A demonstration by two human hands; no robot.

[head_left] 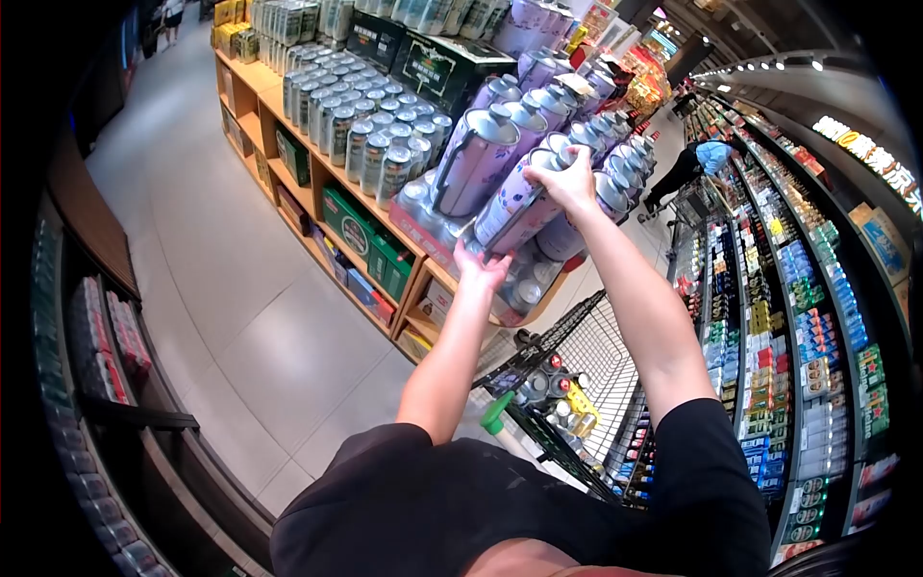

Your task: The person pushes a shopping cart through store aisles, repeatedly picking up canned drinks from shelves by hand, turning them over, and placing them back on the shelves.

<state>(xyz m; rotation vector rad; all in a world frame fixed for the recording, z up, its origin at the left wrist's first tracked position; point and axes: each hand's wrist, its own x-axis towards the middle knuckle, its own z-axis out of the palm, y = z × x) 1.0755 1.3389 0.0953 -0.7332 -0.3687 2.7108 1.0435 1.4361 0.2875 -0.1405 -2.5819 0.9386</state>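
Note:
A tall purple can with a floral print [511, 213] stands at the front corner of a display, tilted slightly in this view. My right hand [567, 181] grips its upper part, thumb and fingers round the top. Low at its base is my left hand [483, 267], palm up with the fingers spread, touching or very near the can's bottom. Beside it on the left stands another purple can [473, 162] with a silver top. More purple cans are packed behind. Silver can tops [524, 288] show beneath them in a red-edged tray [420, 234].
A shopping cart [601, 370] holding bottles and yellow packs is at the lower right. Rows of silver cans [370, 125] stand on the wooden shelf unit [274, 111]. A person in blue [713, 156] bends by another cart at the right shelves. Grey floor [279, 327] lies left.

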